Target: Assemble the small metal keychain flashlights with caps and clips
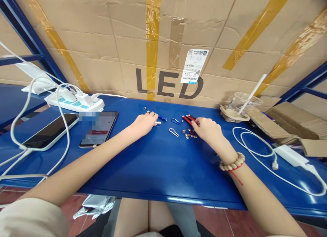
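Red and blue anodised metal, that's what I'm looking at: little tube-shaped parts, probably mini keychain torches. My right hand (208, 128) has its grip closed on the near end of the red tubes (188, 119), fingertips pinched around them where they lie on the blue worktop (158, 169). My left hand (144, 124) lies curled over a small silver piece (158, 122), with the blue tube (161, 117) just past its fingertips; I can't tell if that grip is actually clamped on anything or merely touching.

Between the two grips sit two loose carabiner clips, a blue one (175, 121) and a silver one (173, 131), and just left of the right grip there's a scatter of button cells (189, 133). A few tiny silver caps (147, 110) lie beyond the left grip.

My guess on progress: early. Everything looks like separate pieces, clips not attached, cells lying loose, nothing I'd call a finished unit.

Further out, left of the left grip: a phone (98, 129), a second phone (49, 131), a power strip (75, 101). Right of the right grip: a white charging cable (258, 152), an empty plastic cup (240, 106), and cardboard behind it all.
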`<state>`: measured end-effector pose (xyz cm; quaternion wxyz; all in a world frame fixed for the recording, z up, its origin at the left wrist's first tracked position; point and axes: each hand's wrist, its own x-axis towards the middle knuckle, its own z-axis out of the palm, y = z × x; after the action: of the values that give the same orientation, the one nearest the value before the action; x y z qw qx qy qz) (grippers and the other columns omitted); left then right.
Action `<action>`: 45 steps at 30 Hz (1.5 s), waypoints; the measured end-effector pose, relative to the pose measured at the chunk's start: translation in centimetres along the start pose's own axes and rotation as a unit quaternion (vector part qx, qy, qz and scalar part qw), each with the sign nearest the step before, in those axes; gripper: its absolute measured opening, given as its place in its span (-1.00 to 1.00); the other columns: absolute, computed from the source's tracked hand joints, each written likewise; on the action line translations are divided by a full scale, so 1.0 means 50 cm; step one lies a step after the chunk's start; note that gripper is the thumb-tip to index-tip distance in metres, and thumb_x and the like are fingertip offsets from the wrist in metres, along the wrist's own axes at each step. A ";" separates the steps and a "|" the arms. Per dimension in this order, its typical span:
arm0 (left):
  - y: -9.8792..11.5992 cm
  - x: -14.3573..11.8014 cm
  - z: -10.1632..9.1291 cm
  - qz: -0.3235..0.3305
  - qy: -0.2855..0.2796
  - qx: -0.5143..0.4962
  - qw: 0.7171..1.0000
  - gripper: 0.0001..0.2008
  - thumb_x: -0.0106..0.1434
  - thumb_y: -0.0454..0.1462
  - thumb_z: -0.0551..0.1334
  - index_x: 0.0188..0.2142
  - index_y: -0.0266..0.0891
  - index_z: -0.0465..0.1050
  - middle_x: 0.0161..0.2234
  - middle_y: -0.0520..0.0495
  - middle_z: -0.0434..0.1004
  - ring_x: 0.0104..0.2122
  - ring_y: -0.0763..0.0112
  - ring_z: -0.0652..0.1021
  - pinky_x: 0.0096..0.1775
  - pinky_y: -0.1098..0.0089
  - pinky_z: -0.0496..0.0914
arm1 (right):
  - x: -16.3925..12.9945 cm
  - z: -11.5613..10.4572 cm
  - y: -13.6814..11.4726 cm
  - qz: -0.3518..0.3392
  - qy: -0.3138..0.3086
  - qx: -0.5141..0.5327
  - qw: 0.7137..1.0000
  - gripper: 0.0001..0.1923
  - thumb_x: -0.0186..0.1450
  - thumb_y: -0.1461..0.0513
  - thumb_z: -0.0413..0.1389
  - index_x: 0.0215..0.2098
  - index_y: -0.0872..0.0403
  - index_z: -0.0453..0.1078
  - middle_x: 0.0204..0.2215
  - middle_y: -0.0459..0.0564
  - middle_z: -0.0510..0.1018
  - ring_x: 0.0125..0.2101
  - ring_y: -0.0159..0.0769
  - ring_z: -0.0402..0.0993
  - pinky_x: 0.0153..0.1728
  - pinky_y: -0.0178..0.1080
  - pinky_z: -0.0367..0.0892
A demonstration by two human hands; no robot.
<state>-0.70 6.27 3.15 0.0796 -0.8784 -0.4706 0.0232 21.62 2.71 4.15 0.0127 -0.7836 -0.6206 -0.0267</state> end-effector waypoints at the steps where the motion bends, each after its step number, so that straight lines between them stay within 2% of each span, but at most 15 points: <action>1: 0.000 -0.006 0.007 -0.001 0.002 -0.003 1.000 -0.78 0.37 -0.26 -0.05 -0.10 -0.32 0.26 -0.10 -0.24 0.40 -0.15 0.21 0.50 -0.25 0.34 0.39 | 0.002 -0.003 0.002 -0.001 0.012 0.009 1.000 -0.61 0.33 0.10 -0.15 -0.17 0.09 0.45 -0.20 0.16 0.55 -0.17 -0.03 0.49 -0.31 -0.17 0.32; 4: 0.006 -0.023 0.024 0.007 0.008 -0.006 1.000 -0.78 0.38 -0.26 -0.08 -0.11 -0.30 0.25 -0.12 -0.20 0.43 -0.16 0.23 0.51 -0.23 0.35 0.39 | 0.007 -0.020 0.019 0.012 0.017 0.017 1.000 -0.67 0.27 0.04 -0.05 -0.28 0.04 0.46 -0.25 0.08 0.57 -0.18 -0.06 0.49 -0.32 -0.19 0.31; 7: 0.012 -0.031 0.036 0.007 0.038 -0.007 0.999 -0.74 0.39 -0.28 -0.14 -0.14 -0.33 0.25 -0.18 -0.21 0.46 -0.19 0.22 0.52 -0.23 0.33 0.39 | 0.009 -0.044 0.052 0.017 -0.141 0.030 0.989 -0.57 0.08 -0.14 0.09 -0.41 0.05 0.44 -0.54 -0.02 0.54 -0.41 -0.16 0.53 -0.40 -0.20 0.34; 10: 0.013 -0.030 0.046 0.000 0.058 -0.017 0.998 -0.74 0.38 -0.31 -0.15 -0.12 -0.35 0.24 -0.22 -0.20 0.48 -0.22 0.23 0.53 -0.25 0.33 0.40 | 0.004 -0.060 0.086 0.014 -0.277 0.102 0.955 -0.56 -0.14 0.07 0.31 -0.33 0.05 0.37 -0.52 -0.08 0.54 -0.51 -0.27 0.51 -0.55 -0.30 0.36; 14: 0.006 -0.027 0.052 0.001 0.087 -0.076 0.993 -0.78 0.35 -0.32 -0.13 -0.13 -0.32 0.21 -0.31 -0.16 0.50 -0.27 0.27 0.54 -0.24 0.35 0.38 | -0.004 -0.056 0.112 0.011 -0.328 0.136 0.935 -0.59 -0.27 0.34 0.30 -0.43 0.04 0.34 -0.54 -0.11 0.53 -0.60 -0.28 0.48 -0.68 -0.31 0.35; 20: -0.003 -0.032 0.043 0.015 0.090 -0.192 0.977 -0.88 0.21 -0.37 -0.05 -0.31 -0.20 0.20 -0.35 -0.02 0.46 -0.33 0.33 0.50 -0.29 0.39 0.35 | 0.013 -0.017 0.121 -0.007 -0.349 0.172 0.921 -0.65 -0.23 0.40 0.26 -0.50 0.04 0.28 -0.71 -0.16 0.47 -0.72 -0.23 0.45 -0.75 -0.27 0.33; 22: 0.000 -0.036 0.041 0.029 0.109 -0.215 0.970 -0.93 0.17 -0.35 0.00 -0.35 -0.19 0.19 -0.33 -0.01 0.42 -0.33 0.35 0.48 -0.31 0.40 0.34 | 0.021 -0.007 0.116 -0.001 -0.319 0.175 0.932 -0.74 -0.14 0.41 0.21 -0.51 0.05 0.28 -0.66 -0.12 0.49 -0.71 -0.25 0.46 -0.74 -0.29 0.33; 24: 0.004 -0.039 0.041 0.035 0.130 -0.237 0.962 -0.96 0.19 -0.30 0.02 -0.38 -0.18 0.20 -0.33 0.01 0.39 -0.35 0.38 0.46 -0.35 0.42 0.32 | 0.026 -0.001 0.107 -0.030 -0.249 0.170 0.953 -0.79 -0.07 0.43 0.14 -0.48 0.06 0.32 -0.56 -0.08 0.53 -0.67 -0.31 0.46 -0.73 -0.34 0.31; 29: 0.008 -0.037 0.050 -0.001 0.155 -0.297 0.942 -0.68 0.30 -0.18 0.00 -0.57 -0.22 0.14 -0.40 0.04 0.30 -0.46 0.49 0.39 -0.40 0.46 0.27 | 0.028 0.001 0.080 -0.136 -0.033 0.087 0.986 -0.79 0.05 0.42 0.07 -0.40 0.04 0.42 -0.42 -0.10 0.57 -0.49 -0.36 0.48 -0.54 -0.37 0.29; 32: 0.000 -0.029 0.056 -0.049 0.180 -0.310 0.932 -0.60 0.33 -0.15 -0.05 -0.61 -0.23 0.14 -0.42 0.01 0.30 -0.42 0.46 0.40 -0.34 0.44 0.29 | 0.023 -0.005 0.064 -0.135 0.018 0.064 0.989 -0.79 0.07 0.42 0.06 -0.40 0.04 0.43 -0.43 -0.12 0.58 -0.41 -0.34 0.48 -0.42 -0.34 0.29; 34: -0.011 -0.023 0.061 -0.084 0.199 -0.307 0.927 -0.63 0.35 -0.16 -0.09 -0.51 -0.22 0.28 -0.36 -0.03 0.37 -0.32 0.39 0.45 -0.26 0.40 0.33 | 0.018 -0.010 0.053 -0.128 0.025 0.066 0.989 -0.82 0.08 0.40 0.07 -0.42 0.03 0.44 -0.43 -0.13 0.59 -0.40 -0.33 0.48 -0.43 -0.34 0.27; 36: -0.026 -0.015 0.067 -0.100 0.205 -0.295 0.928 -0.69 0.35 -0.18 -0.08 -0.28 -0.20 0.40 -0.19 -0.09 0.44 -0.13 0.30 0.45 -0.11 0.32 0.32 | 0.014 -0.016 0.043 -0.118 0.035 0.070 0.990 -0.87 0.10 0.34 0.09 -0.42 0.01 0.44 -0.43 -0.15 0.59 -0.41 -0.32 0.48 -0.48 -0.34 0.22; 39: -0.050 -0.005 0.080 -0.123 0.185 -0.269 0.937 -0.65 0.35 -0.20 -0.07 0.03 -0.18 0.32 0.11 -0.16 0.31 0.12 0.19 0.31 0.06 0.14 0.23 | 0.007 -0.027 0.031 -0.103 0.065 0.064 0.990 -0.91 0.15 0.20 0.10 -0.40 -0.03 0.46 -0.44 -0.17 0.59 -0.40 -0.28 0.49 -0.55 -0.33 0.13; 41: -0.060 -0.001 0.089 -0.125 0.158 -0.250 0.947 -0.62 0.35 -0.22 -0.07 0.08 -0.19 0.30 0.19 -0.17 0.23 0.22 0.11 0.19 0.11 0.07 0.17 | 0.004 -0.033 0.026 -0.095 0.091 0.058 0.990 -0.87 0.16 0.12 0.11 -0.38 -0.05 0.46 -0.47 -0.15 0.59 -0.41 -0.25 0.49 -0.58 -0.33 0.06; 45: -0.058 0.000 0.098 -0.085 0.131 -0.222 0.963 -0.60 0.34 -0.25 -0.06 0.11 -0.25 0.29 0.19 -0.20 0.22 0.24 0.11 0.14 0.12 0.06 0.18 | 0.000 -0.040 0.023 -0.091 0.129 0.096 0.983 -0.83 0.14 0.08 0.14 -0.38 -0.03 0.48 -0.56 -0.12 0.57 -0.48 -0.27 0.49 -0.58 -0.35 0.08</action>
<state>-3.68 8.41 -1.22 -0.0545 -0.8262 -0.5225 -0.2037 22.68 2.32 6.18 0.1652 -0.7088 -0.6823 -0.0695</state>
